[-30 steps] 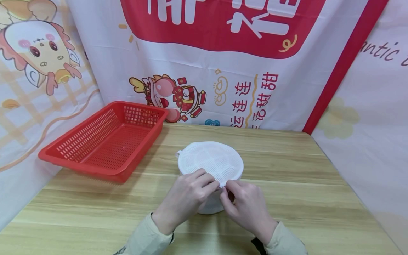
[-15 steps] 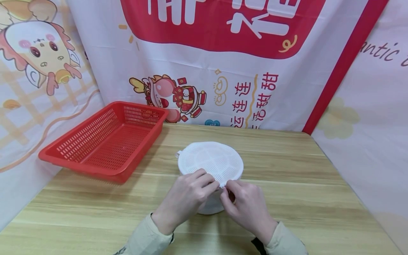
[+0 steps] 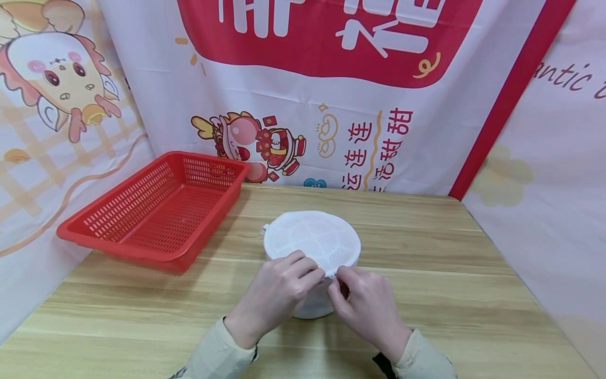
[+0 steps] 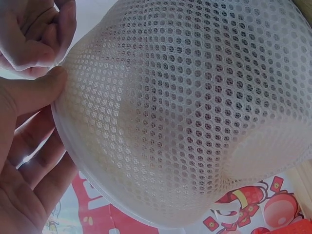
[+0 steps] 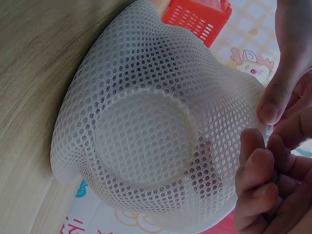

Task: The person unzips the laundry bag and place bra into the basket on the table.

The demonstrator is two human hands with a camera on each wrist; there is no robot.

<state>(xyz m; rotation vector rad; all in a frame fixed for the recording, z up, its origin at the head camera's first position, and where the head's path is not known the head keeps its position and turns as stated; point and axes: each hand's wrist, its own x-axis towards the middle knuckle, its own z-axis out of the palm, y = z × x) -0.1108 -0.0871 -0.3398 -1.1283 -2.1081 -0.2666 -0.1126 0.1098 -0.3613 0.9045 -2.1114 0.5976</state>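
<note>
A white mesh laundry bag (image 3: 312, 237) with a round, stiff-edged top stands on the table in the head view. My left hand (image 3: 279, 289) pinches its near rim between thumb and fingers, as the left wrist view also shows. Close beside it, my right hand (image 3: 366, 302) has thumb and curled fingers pinching the same edge, right by a small white zipper end. What lies between the right fingertips is mostly hidden. The right wrist view shows the bag's mesh side and a round panel (image 5: 144, 139). A small white loop (image 3: 265, 228) sticks out from the rim's far left.
A red plastic basket (image 3: 208, 226) with slotted walls stands at the left of the wooden table (image 3: 450, 295). Printed cloth hangings (image 3: 293, 89) enclose the back and both sides.
Hardly anything differs: both hands stay at the bag's near rim, and the bag and basket keep their places. The head view shifts very slightly.
</note>
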